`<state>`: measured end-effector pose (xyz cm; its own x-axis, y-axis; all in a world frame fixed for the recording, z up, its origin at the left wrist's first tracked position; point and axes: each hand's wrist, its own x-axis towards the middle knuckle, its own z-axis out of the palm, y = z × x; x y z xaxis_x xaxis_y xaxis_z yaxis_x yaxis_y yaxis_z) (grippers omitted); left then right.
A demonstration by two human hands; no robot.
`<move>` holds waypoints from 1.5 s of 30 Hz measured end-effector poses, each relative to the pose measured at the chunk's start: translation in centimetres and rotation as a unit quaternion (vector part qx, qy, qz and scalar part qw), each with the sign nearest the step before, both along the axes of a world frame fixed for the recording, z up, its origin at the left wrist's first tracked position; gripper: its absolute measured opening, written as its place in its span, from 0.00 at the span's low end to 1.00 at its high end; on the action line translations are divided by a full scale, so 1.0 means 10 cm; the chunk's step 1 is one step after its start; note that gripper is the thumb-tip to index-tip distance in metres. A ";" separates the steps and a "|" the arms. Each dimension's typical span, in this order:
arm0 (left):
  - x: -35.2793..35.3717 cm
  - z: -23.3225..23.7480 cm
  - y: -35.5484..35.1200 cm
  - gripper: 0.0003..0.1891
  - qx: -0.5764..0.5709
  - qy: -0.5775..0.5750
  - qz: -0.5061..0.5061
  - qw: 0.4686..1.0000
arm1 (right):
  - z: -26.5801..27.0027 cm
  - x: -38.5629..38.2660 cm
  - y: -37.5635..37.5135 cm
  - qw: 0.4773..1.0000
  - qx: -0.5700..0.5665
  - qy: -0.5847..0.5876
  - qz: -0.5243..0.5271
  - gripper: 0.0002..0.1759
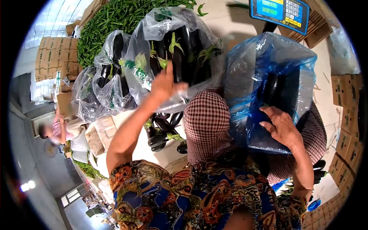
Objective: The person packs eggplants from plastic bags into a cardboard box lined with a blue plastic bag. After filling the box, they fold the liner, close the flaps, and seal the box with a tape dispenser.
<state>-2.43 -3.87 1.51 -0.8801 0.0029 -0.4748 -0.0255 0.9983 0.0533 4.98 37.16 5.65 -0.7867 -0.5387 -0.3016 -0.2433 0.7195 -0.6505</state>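
Head view: you appear mid-selection, left hand (pixel 165 86) released over bagged eggplants (pixel 179 65) at 12 o'clock, right hand (pixel 283 128) unclenched beside the lined eggplant (pixel 272 88) at 2 o'clock; next calls for a secure left-hand grip.

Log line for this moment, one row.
left hand: open, blurred, over eggplants in clear bag | right hand: open, at blue bag, near eggplant inside, contact unclear | scale display: lit, digits unclear

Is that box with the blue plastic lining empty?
Not empty: at least one dark eggplant lies inside the blue-lined box, just beyond the right hand. I cannot tell how many there are.
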 end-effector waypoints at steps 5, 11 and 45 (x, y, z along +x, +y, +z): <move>0.69 -0.23 -0.05 0.51 0.126 0.188 0.015 0.974 | 0.02 0.05 -0.09 0.995 0.075 -0.001 0.071 0.27; -0.56 -0.46 0.05 0.40 0.043 0.164 0.176 0.970 | 0.03 0.06 -0.16 0.993 0.089 -0.021 0.076 0.26; -0.18 0.92 2.33 0.20 0.734 -0.118 0.124 0.657 | 0.18 0.16 0.31 0.795 -0.499 -0.289 -0.187 0.39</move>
<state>-4.23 19.45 10.75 -0.8422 0.4811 -0.2434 -0.3580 -0.1613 0.9197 6.61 40.21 7.42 -0.8331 -0.4978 -0.2410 0.4142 -0.2729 -0.8683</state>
